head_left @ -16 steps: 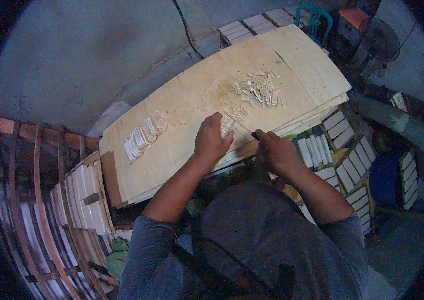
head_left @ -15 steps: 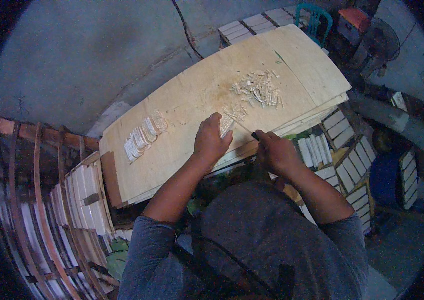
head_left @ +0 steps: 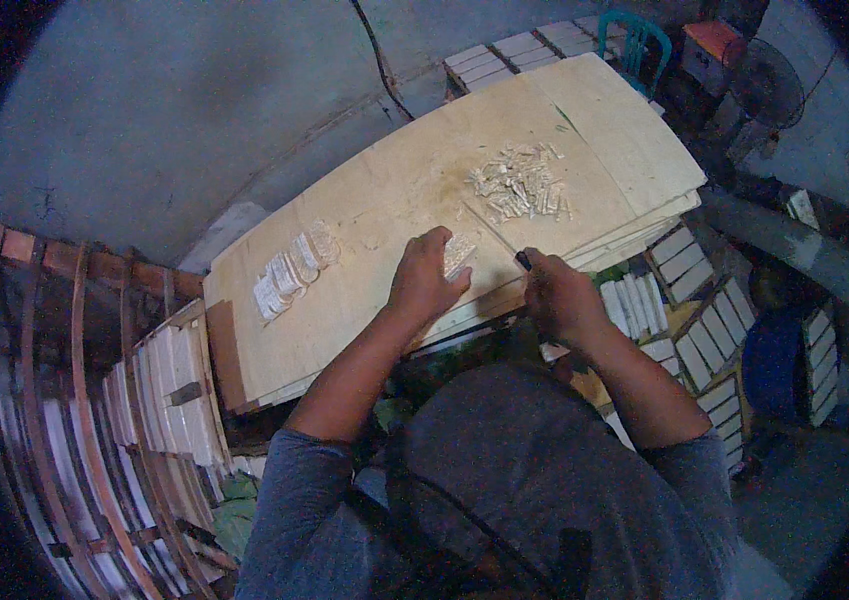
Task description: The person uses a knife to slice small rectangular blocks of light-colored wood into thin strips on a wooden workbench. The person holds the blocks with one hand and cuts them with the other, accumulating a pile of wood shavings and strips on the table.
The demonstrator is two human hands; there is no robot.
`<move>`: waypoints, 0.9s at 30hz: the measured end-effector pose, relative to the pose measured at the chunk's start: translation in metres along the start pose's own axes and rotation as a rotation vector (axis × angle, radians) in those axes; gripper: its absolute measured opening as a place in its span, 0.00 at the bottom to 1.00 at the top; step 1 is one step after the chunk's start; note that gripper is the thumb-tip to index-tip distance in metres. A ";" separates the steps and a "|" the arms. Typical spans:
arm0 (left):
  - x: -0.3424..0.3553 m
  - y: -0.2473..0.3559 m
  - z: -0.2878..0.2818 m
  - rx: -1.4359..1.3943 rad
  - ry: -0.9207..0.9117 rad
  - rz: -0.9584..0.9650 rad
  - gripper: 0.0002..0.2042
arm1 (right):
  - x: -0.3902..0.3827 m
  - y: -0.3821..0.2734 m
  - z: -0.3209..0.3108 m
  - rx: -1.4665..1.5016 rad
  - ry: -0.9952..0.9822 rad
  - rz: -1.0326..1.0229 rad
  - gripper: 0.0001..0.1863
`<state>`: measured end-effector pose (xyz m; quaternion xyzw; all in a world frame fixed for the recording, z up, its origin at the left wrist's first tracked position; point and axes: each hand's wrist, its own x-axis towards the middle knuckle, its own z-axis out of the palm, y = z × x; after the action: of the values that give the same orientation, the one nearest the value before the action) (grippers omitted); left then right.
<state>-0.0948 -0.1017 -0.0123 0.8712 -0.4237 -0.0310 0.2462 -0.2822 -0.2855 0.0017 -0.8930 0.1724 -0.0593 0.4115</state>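
Under the fingers of my left hand point(head_left: 424, 278) is a small pale block point(head_left: 458, 250) with a bumpy surface, resting on the wooden board point(head_left: 394, 190). My thumb and fingers grip it from its left and near side. My right hand point(head_left: 562, 298) is closed around the dark handle of a knife point(head_left: 492, 228). Its thin blade points up and left, just right of the block and apart from it. Beyond the blade tip lies a loose heap of thin cut strips point(head_left: 522, 182). On the left of the board stands a leaning row of pale slices point(head_left: 294, 268).
Stacked sheets form the worktop, with crates of white blocks point(head_left: 682, 258) below its right edge. A slatted wooden rack point(head_left: 79, 370) stands left. At the back right are a teal chair point(head_left: 634, 45), a fan point(head_left: 769, 85) and a blue drum point(head_left: 776, 362).
My right hand has moved slightly right, and the knife has come away from the block toward the heap. Cut bits beside the block no longer show there. My left hand stays on the block.
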 end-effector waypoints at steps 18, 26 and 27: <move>-0.001 0.007 -0.001 0.093 0.085 0.318 0.12 | -0.008 0.006 0.031 -0.135 -0.143 -0.044 0.29; -0.002 0.003 -0.002 0.124 0.039 0.278 0.13 | 0.001 -0.014 0.012 -0.141 -0.097 0.020 0.28; -0.002 0.004 -0.002 0.126 0.044 0.283 0.13 | 0.006 -0.018 0.014 -0.149 -0.079 0.000 0.27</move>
<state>-0.0980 -0.1012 -0.0090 0.8169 -0.5379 0.0500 0.2021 -0.2684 -0.2668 0.0054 -0.9228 0.1601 -0.0111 0.3504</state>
